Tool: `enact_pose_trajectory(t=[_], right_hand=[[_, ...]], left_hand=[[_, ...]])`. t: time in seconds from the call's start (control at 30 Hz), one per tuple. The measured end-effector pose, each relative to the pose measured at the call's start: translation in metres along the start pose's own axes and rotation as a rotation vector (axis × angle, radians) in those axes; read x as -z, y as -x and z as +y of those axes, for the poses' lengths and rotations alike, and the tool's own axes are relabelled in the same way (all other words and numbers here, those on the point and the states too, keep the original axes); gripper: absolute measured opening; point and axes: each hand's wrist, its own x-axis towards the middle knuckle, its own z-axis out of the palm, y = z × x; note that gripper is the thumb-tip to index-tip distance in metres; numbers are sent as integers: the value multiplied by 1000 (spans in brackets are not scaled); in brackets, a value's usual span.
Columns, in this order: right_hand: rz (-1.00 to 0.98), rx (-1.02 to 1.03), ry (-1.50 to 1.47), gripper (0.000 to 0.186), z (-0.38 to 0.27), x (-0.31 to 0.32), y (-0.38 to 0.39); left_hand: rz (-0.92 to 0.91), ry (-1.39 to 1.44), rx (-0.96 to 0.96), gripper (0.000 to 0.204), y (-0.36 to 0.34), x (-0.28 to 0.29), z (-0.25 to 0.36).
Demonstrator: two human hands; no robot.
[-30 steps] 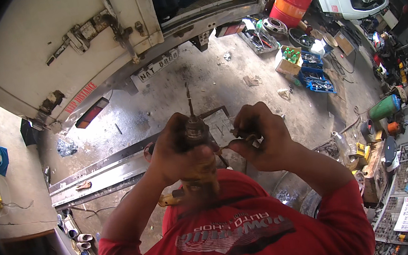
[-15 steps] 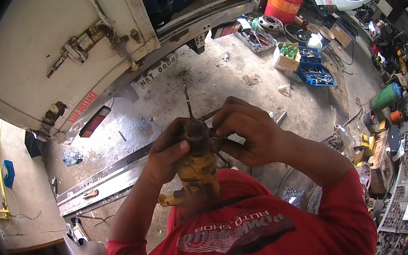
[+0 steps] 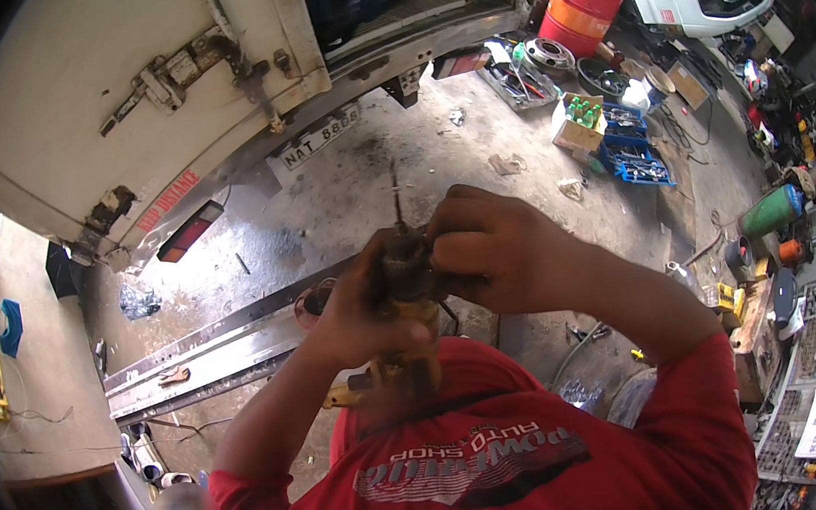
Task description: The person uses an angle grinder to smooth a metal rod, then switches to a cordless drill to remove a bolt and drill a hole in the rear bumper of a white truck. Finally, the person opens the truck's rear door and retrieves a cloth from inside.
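Observation:
A yellow, worn power drill [image 3: 408,364] stands upright close to my red shirt, its bit pointing away from me. The thin drill bit [image 3: 396,194] rises from the dark, greasy chuck [image 3: 407,263]. My left hand [image 3: 359,306] is closed round the drill just below and beside the chuck, its thumb across the yellow body. Against the chuck's right side, my right hand [image 3: 498,250] is closed with curled fingers on what looks like a chuck key. Only a thin dark bar shows below those fingers; the rest is hidden.
Long metal beams [image 3: 208,358] lie on the floor at left. Ahead is a white truck body [image 3: 132,45] with a rear bumper. To the far right are a blue tool tray [image 3: 642,168], a box of green bottles [image 3: 570,131] and a red drum [image 3: 582,13].
My left hand has shifted its grip, its thumb now lower on the drill body. My right hand has turned and curled closer against the chuck. The view has moved slightly.

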Motion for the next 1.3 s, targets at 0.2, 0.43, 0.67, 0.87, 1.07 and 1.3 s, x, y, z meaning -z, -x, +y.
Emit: enact_pose_trajectory(t=[0.2, 0.43, 0.67, 0.87, 1.07, 1.3], right_hand=[[-422, -158, 8, 60, -11, 37, -29], [-545, -308, 135, 117, -23, 35, -42], [-631, -266, -75, 106, -27, 27, -53], [-528, -168, -106, 88, -24, 8, -41], [-547, -236, -29, 87, -28, 7, -37], [-403, -180, -65, 74, -26, -6, -38]], left_hand=[[125, -451, -28, 80, -11, -22, 20], [132, -376, 56, 60, -11, -35, 32], [231, -446, -223, 51, -10, -45, 23], [255, -422, -216, 54, 0, -46, 16], [211, -483, -100, 66, 6, -49, 30], [194, -472, 52, 92, 4, -42, 28]])
